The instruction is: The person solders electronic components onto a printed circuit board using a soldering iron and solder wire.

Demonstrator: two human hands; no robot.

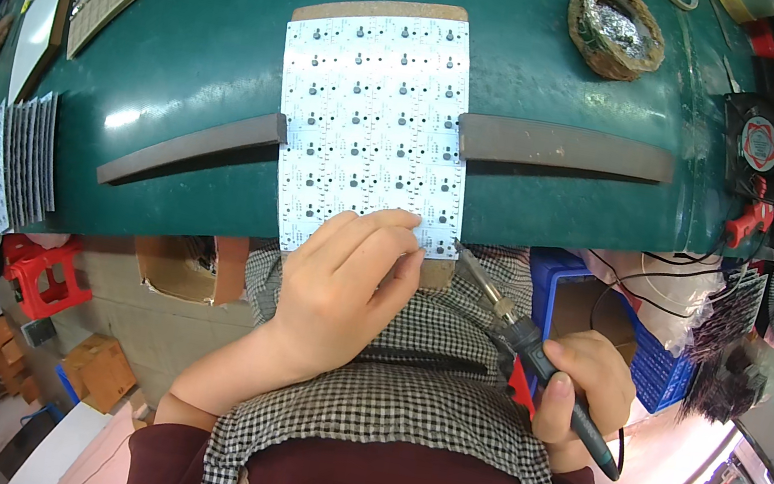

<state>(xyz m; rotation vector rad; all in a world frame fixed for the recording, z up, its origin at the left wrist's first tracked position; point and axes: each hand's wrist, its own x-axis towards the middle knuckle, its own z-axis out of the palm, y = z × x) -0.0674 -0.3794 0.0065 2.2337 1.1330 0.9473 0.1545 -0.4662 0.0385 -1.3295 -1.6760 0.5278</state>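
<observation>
A white circuit board (374, 129) with rows of small dark components lies on a brown backing board (383, 10) at the table's near edge. My left hand (335, 280) rests over the board's lower edge, fingers bent and drawn together; whatever they may pinch is hidden. In my right hand (586, 390) is a soldering iron (523, 340) with a dark handle and a red part beneath it. Its metal tip points up and left, close to the circuit board's lower right corner; I cannot tell whether it touches.
Dark flat bars (569, 149) extend from both sides of the board across the green table (196, 40). A round woven holder (616, 30) with silvery material sits far right, near a black fan (761, 147). Upright boards (21, 154) stand left; a blue crate (657, 361) is below right.
</observation>
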